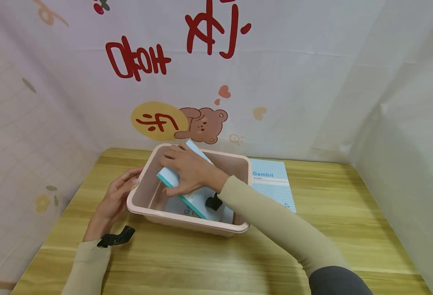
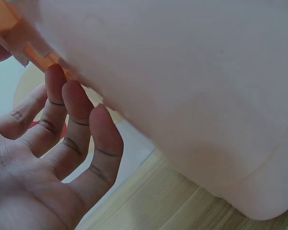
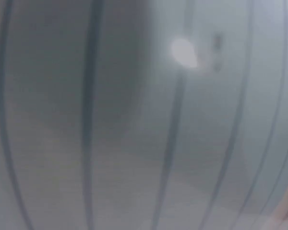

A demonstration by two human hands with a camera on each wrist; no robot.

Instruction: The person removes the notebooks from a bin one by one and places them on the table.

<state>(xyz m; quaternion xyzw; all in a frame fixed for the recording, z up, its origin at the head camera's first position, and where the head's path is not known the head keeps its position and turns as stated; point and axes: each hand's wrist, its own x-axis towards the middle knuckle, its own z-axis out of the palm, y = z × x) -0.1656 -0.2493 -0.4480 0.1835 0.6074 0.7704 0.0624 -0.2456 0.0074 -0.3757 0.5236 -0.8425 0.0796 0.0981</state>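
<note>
A pale pink plastic bin [image 1: 187, 220] stands on the table. My left hand [image 1: 117, 196] holds its left rim, and in the left wrist view the left hand's fingers [image 2: 105, 139] curl up against the rim beside an orange part [image 2: 38, 55]. Inside the bin, my right hand [image 1: 190, 170] grips a light blue notebook [image 1: 166, 171] with a teal edge across its width, the notebook tilted. Under it lies another notebook [image 1: 177, 206], mostly hidden. The right wrist view is filled by a blurred, lined notebook cover [image 3: 134, 143].
A light blue "Gambit" notebook [image 1: 272, 180] lies flat on the table, right of the bin and partly behind my right forearm. Behind the wooden table [image 1: 331, 196] hangs a white printed cloth [image 1: 294, 82], which also runs along both sides.
</note>
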